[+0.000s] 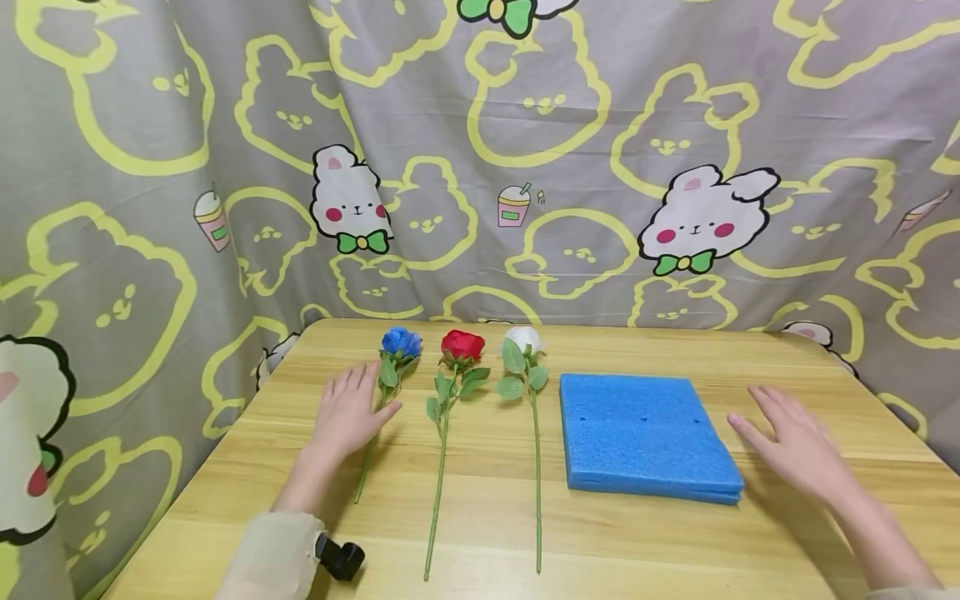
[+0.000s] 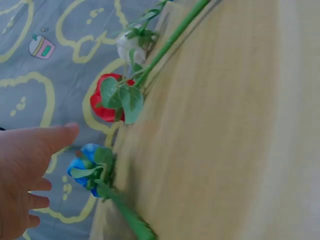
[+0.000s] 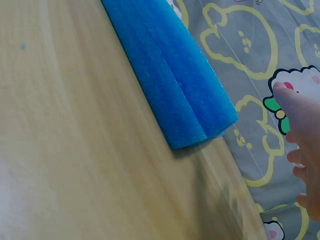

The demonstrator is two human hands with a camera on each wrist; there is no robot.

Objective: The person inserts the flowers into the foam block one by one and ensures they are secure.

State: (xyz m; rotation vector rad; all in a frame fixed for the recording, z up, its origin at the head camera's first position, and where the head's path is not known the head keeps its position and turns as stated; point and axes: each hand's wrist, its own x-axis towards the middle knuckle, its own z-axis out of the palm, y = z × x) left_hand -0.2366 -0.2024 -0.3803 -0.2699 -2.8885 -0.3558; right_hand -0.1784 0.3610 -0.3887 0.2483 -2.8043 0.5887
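Observation:
Three artificial roses lie side by side on the wooden table, blooms toward the back: a blue rose [image 1: 401,342], a red rose [image 1: 462,345] and a white rose [image 1: 524,340], each on a long green stem with leaves. My left hand [image 1: 349,410] is over the blue rose's stem, thumb spread from the straight fingers, grasping nothing. In the left wrist view the blue rose [image 2: 90,169] shows just beyond that hand. My right hand [image 1: 797,442] hovers beside the right edge of a blue foam block [image 1: 645,433], fingers extended, thumb toward it. The right wrist view shows a gap between hand and foam.
The table [image 1: 637,546] ends at the back against a grey curtain [image 1: 442,125] with yellow outlines and cartoon rabbits, which also hangs at both sides. A small black device [image 1: 341,558] is strapped at my left wrist. The foam looks like two stacked layers.

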